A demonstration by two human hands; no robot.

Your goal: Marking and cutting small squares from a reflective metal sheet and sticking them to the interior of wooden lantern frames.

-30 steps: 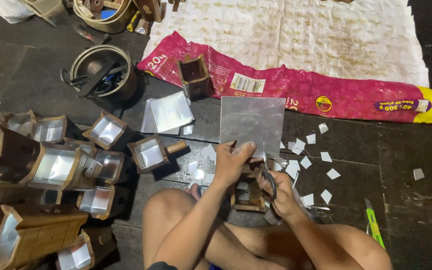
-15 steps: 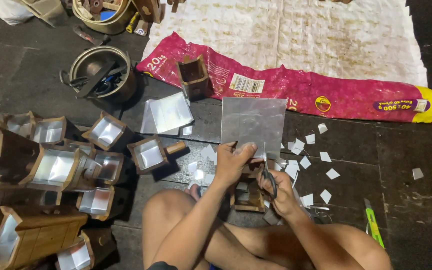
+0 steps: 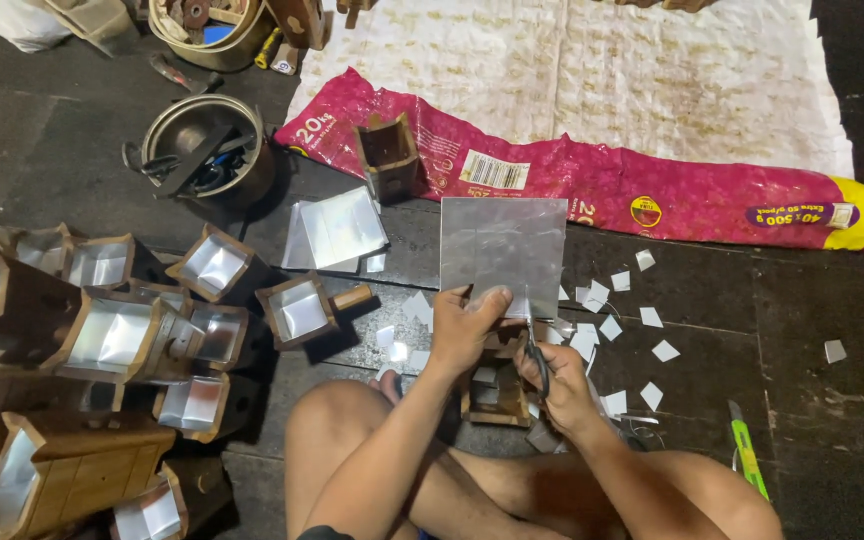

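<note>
1. A person sits cross-legged on a dark floor, seen from above, with both bare hands meeting just in front of the knees.
2. The left hand [image 3: 467, 330] is closed in a pinch on the lower edge of a square clear plastic sheet [image 3: 503, 250], thumb on top and fingers beneath.
3. The sheet extends away from the hands and lies nearly flat, its far edge close to a long pink sack [image 3: 652, 190].
4. The right hand [image 3: 560, 385] is closed around the handles of a pair of scissors [image 3: 535, 350], just right of the left hand.
5. The scissor blades point up at the sheet's lower edge, right beside the left thumb.
6. Directly below both hands, between the legs, sits a small wooden box frame [image 3: 497, 395], partly hidden by them.
7. Small cut white squares [image 3: 652, 318] lie scattered to the right of the hands and a few to the left.
8. Further right of the right hand, a green utility knife [image 3: 747, 460] lies on the floor.
9. Left of the left hand stands one wooden lantern box with a handle [image 3: 302, 308], and beyond it a cluster of similar lined boxes [image 3: 102, 330].
10. Beyond the left hand lie a stack of clear sheets [image 3: 337, 228] and a metal bowl of tools [image 3: 207, 150].
</note>
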